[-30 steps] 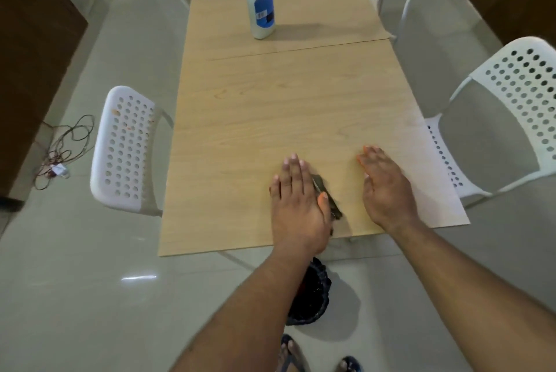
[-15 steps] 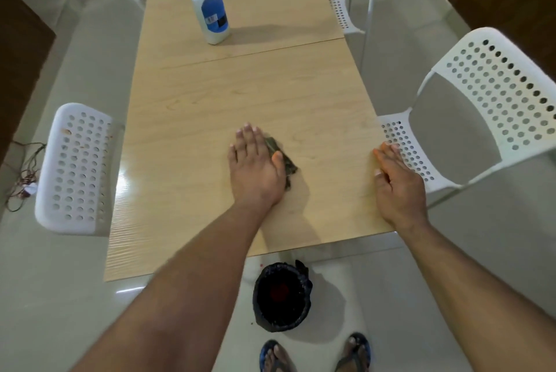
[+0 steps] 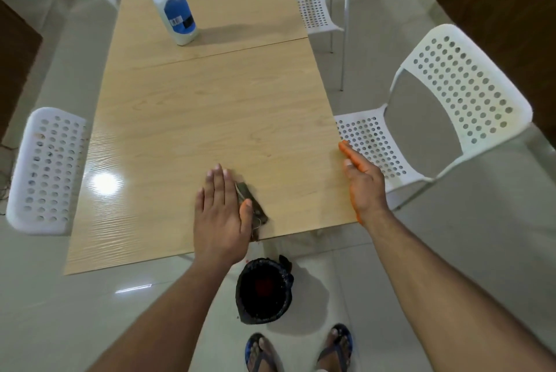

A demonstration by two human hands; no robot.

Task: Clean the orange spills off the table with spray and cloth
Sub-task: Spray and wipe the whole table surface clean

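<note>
left hand (image 3: 221,215) flat, pressing cloth (image 3: 252,209) at near tabletop (image 3: 210,119) edge | right hand (image 3: 362,183) open on side edge, holding nothing | cloth looks soft, light, bunches easily; press on top | spray (image 3: 177,10) far off

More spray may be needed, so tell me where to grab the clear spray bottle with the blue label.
Grip the clear spray bottle with the blue label round its narrower upper body above the label, coming from the near side. It stands upright on the light wooden table, nothing beside it, and its top is out of frame.
</note>
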